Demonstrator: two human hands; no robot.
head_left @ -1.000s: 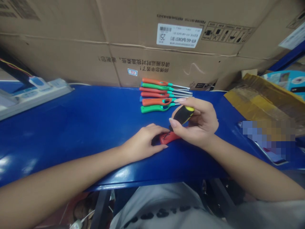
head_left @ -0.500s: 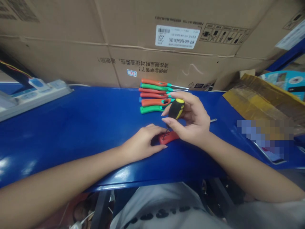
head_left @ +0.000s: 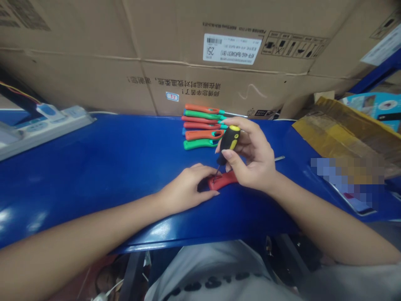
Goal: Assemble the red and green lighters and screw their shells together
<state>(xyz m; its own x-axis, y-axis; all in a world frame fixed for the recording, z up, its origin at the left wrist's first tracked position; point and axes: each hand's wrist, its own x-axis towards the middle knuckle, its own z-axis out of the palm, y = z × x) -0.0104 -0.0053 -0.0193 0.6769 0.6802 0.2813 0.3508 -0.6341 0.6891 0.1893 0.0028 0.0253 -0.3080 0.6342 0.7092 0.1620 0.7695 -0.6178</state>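
A red long-nosed lighter (head_left: 224,180) lies on the blue table, partly covered by both hands. My left hand (head_left: 189,186) grips its left end between thumb and fingers. In my right hand (head_left: 255,156) is a black and yellow screwdriver (head_left: 229,139), held near upright with the handle tilted right. The thin shaft comes down onto the lighter's left end; whether its tip sits in a screw cannot be made out. Just beyond my right hand, several more lighters (head_left: 202,134) in orange, green and red lie in a row, their nozzles to the right.
A large cardboard box (head_left: 103,83) stands along the back of the blue table (head_left: 94,167). On the left is a white power strip (head_left: 69,119) with a plug and wires. Taped cardboard (head_left: 332,133) and a partly blurred phone (head_left: 357,200) lie at the right.
My right hand's fingers have shifted on the screwdriver, and its handle has moved slightly left, its thumb now across the handle's side. My left hand and the red lighter have stayed put.
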